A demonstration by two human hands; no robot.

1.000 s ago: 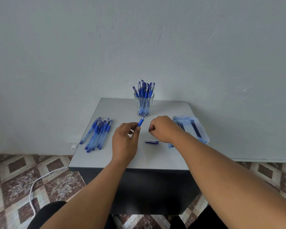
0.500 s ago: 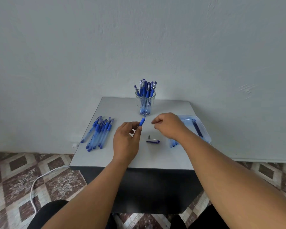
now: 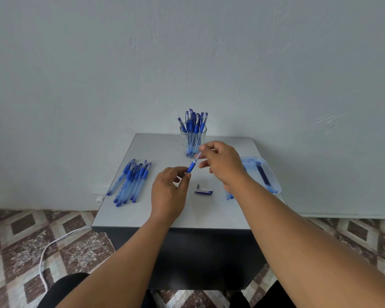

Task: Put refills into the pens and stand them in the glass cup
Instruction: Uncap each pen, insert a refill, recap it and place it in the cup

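Head camera view: over the table [image 3: 142,218], the left hand [image 3: 168,194] grips a blue-gripped pen barrel [image 3: 190,168] while the right hand [image 3: 222,162] pinches a thin clear refill [image 3: 197,157], apparently feeding it in; tip and cap seemingly come next, before the glass cup [image 3: 193,138].

Soft, even daylight fills the view, with a cool bluish cast on the wall [image 3: 187,52]. Shadows under the hands on the surface [image 3: 209,214] are faint and diffuse, so the light source is hard to place, perhaps overhead. Wide-angle distortion stretches the forearms and bends the floor tiles [image 3: 20,241] at the edges. No glare; focus is fairly sharp.
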